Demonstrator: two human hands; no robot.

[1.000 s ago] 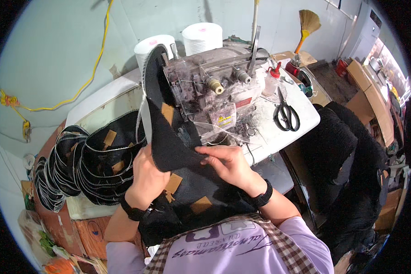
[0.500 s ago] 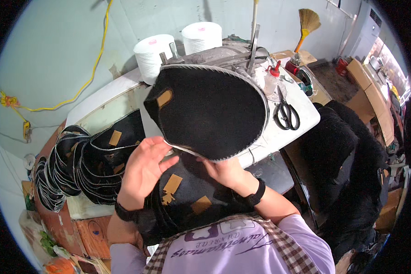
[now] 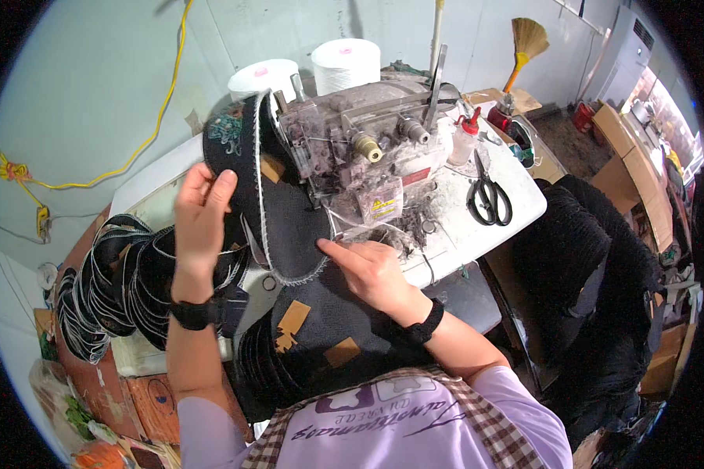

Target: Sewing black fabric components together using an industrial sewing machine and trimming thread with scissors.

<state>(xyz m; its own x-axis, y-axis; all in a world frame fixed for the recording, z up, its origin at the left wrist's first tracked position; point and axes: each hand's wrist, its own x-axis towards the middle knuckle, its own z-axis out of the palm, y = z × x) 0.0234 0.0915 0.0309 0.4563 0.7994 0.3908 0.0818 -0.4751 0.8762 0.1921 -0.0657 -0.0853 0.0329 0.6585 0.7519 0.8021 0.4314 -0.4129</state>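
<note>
A black fabric piece (image 3: 289, 227) with white overstitched edging stands partly folded at the left side of a dusty sewing machine (image 3: 368, 148). A tan patch (image 3: 272, 168) and some green marking show on it. My left hand (image 3: 199, 223) grips the folded part at its left side, thumb up, fingers curled. My right hand (image 3: 371, 270) is at the piece's right edge by the machine's stitching area, the index fingertip on the fabric and the other fingers curled in. The hand itself hides part of that grip.
Stacked white-edged black pieces (image 3: 141, 273) lie left; more black pieces with tan patches (image 3: 309, 344) cover my lap. Black scissors (image 3: 489, 199) and a red-tipped bottle (image 3: 465, 137) sit on the white table (image 3: 446, 262). Two white thread cones (image 3: 346, 66) stand behind, a dark fabric pile (image 3: 579, 266) right.
The black piece has moved left and down from in front of the machine, uncovering it, and is now folded. My left hand has moved up and left onto it; my right hand stays near its edge.
</note>
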